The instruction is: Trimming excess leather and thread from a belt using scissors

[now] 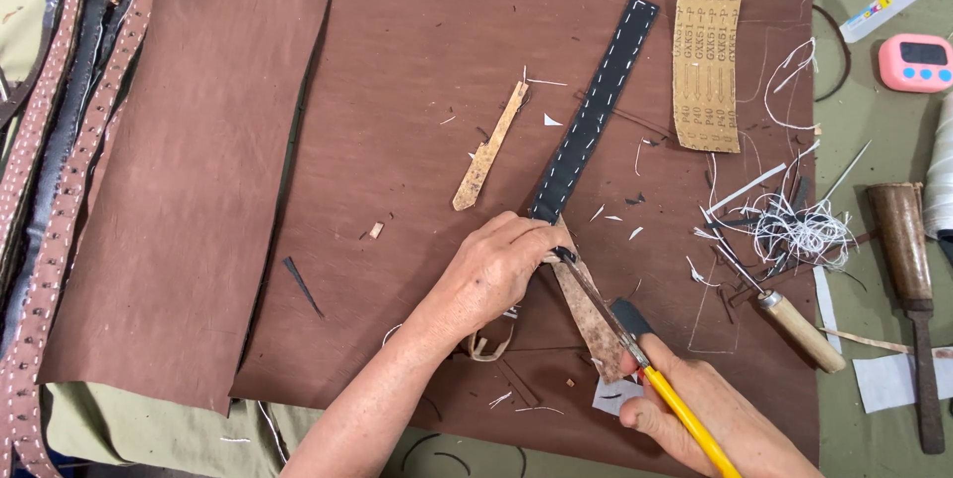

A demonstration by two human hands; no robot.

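The left hand point(491, 274) pins the black strap point(594, 111) flat; the right hand point(695, 409) grips a yellow knife point(675, 404). The blade could slip toward the pinning fingers.

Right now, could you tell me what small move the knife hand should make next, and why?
Probably draw the yellow-handled knife a little further along the black strap's end, since its blade tip sits there beside the left hand's fingertips, which pin the strap; the right hand grips the handle.
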